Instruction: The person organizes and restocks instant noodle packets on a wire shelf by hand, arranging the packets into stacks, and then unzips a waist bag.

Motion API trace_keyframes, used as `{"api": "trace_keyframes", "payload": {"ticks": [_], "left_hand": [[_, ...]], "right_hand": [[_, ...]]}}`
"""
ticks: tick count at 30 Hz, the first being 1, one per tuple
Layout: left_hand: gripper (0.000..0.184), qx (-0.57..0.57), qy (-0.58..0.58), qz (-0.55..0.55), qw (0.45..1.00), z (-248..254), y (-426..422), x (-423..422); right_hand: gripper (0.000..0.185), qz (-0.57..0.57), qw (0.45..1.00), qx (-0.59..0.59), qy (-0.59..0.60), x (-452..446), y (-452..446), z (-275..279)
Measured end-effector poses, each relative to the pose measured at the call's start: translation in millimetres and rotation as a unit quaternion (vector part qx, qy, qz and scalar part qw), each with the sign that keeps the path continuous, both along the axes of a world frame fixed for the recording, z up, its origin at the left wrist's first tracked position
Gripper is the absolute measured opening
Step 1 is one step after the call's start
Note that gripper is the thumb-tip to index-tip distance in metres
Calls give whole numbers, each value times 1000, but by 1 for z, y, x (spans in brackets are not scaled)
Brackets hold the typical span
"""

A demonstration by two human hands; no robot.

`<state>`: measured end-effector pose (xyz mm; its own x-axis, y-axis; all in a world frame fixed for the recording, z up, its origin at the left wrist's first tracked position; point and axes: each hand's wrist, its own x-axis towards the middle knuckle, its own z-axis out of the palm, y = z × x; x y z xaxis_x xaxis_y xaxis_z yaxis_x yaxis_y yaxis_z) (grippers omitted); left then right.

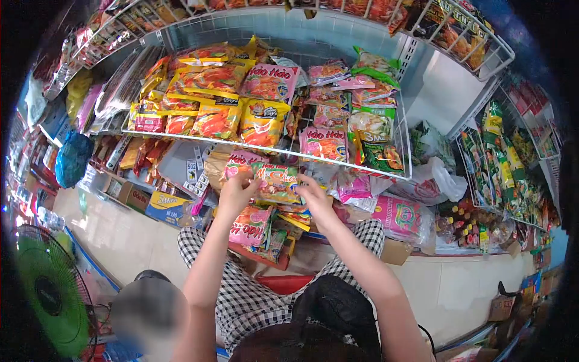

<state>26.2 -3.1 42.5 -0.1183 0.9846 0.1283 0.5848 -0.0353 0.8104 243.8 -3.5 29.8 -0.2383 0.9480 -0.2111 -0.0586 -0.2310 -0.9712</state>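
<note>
Dark cloth (332,306) is lying nearest, while left hand (237,192) and right hand (315,196) are pinching glossy packs (276,182) that, overlapping, could be sliding apart.

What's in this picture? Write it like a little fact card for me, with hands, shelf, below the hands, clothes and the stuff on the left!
Left hand: left hand, fingers at the pink packet
Right hand: right hand, at the right end of the green-and-orange packet
Grip: hard to tell how tight
Shelf: wire shelf with yellow packets and others
Below the hands: more packets, one pink with upside-down writing
Clothes: black-and-white checked trousers
Left side: green fan, blue bag
</note>
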Motion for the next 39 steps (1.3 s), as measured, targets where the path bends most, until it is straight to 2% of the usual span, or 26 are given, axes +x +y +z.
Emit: {"api": "trace_keyframes", "payload": {"ticks": [2, 4, 5, 7, 8, 10, 11, 12, 16, 17, 18, 20, 21, 22, 23, 24, 25, 26, 28, 31, 33, 36, 37, 38, 39], "left_hand": [[38, 5, -18, -13, 1000, 11, -13, -4], [28, -49, -133, -58, 988, 21, -31, -11], [28, -48, -132, -60, 988, 28, -39, -8], [31, -51, -191, -49, 979, 42, -55, 0], [31, -54, -191, -49, 979, 51, -57, 7], [29, 39, -199, -41, 978, 68, -46, 28], [30, 66, -249, -66, 964, 71, -32, 39], [30, 70, -249, -68, 964, 71, -17, 48], [31, 131, -106, -92, 981, 76, 38, 80], [30, 110, -142, -86, 980, 78, 45, 91], [29, 149, -69, -74, 984, 60, 67, 94], [27, 185, 17, -57, 981, 66, 77, 106], [27, 185, 15, -58, 981, 64, 83, 107], [25, 183, 72, -56, 979, 60, 90, 108], [25, 180, 129, -54, 974, 55, 95, 109], [25, 178, 129, -56, 974, 57, 92, 109], [25, 115, 146, -65, 980, 60, 87, 108], [25, 52, 165, -75, 982, 61, 84, 107], [25, 45, 165, -71, 983, 59, 85, 107], [28, 43, 174, -71, 981, 59, 85, 108], [28, 51, 178, -73, 980, 56, 88, 107], [29, 34, 173, -85, 981, 54, 89, 102], [29, 115, 167, -104, 974, 51, 91, 98], [28, 195, 159, -119, 960, 46, 89, 94], [27, 302, 101, -120, 940, 48, 79, 90]], "right_hand": [[40, 2, 1000, -9, 3, 6, -16, 19], [37, 47, 994, -27, 95, 14, -39, 45], [37, 46, 994, -26, 96, 17, -48, 54], [37, 38, 990, 67, 116, 24, -63, 69], [37, 37, 990, 64, 116, 28, -66, 78], [34, -12, 982, 183, 35, 35, -59, 98], [35, -39, 980, 194, 25, 37, -48, 105], [35, -64, 973, 206, 77, 40, -35, 104], [33, -139, 948, 286, 18, 56, 12, 113], [34, -140, 954, 265, 3, 62, 19, 117], [34, -142, 953, 269, 2, 67, 29, 115], [32, -156, 927, 336, -62, 77, 53, 98], [31, -161, 911, 365, -104, 81, 62, 91], [31, -161, 911, 364, -106, 87, 69, 81], [29, -121, 902, 344, -234, 94, 76, 71], [27, -78, 876, 316, -356, 97, 77, 68], [23, -65, 829, 349, -432, 100, 75, 63], [23, -67, 831, 346, -431, 100, 73, 58], [21, -112, 755, 386, -517, 92, 64, 58], [20, -124, 766, 397, -490, 90, 63, 61], [25, -151, 741, 420, -502, 87, 64, 57], [25, -152, 739, 413, -509, 87, 64, 56], [18, -122, 766, 337, -534, 85, 58, 66], [18, -114, 766, 337, -536, 85, 57, 62], [18, -152, 719, 453, -505, 88, 58, 56]]}}
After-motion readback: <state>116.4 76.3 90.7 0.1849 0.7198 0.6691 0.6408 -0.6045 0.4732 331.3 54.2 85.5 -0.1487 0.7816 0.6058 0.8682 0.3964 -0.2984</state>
